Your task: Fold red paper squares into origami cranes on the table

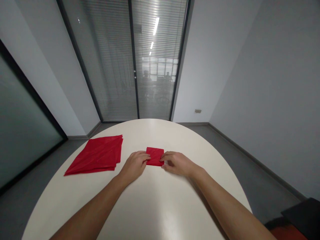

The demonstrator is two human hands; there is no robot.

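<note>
A small folded red paper square (155,155) lies flat on the round white table (150,206) in front of me. My left hand (135,164) rests on its left edge, fingers curled and pressing the near corner. My right hand (176,163) pinches the paper's right near corner between thumb and fingers. Both hands touch the same square. To the left lies a stack of larger red paper sheets (98,155), spread flat and well apart from my left hand.
The table's far edge curves in front of a glass door with blinds (135,66). Grey floor surrounds the table. A dark object with an orange part (297,223) sits at the lower right, beyond the table's edge.
</note>
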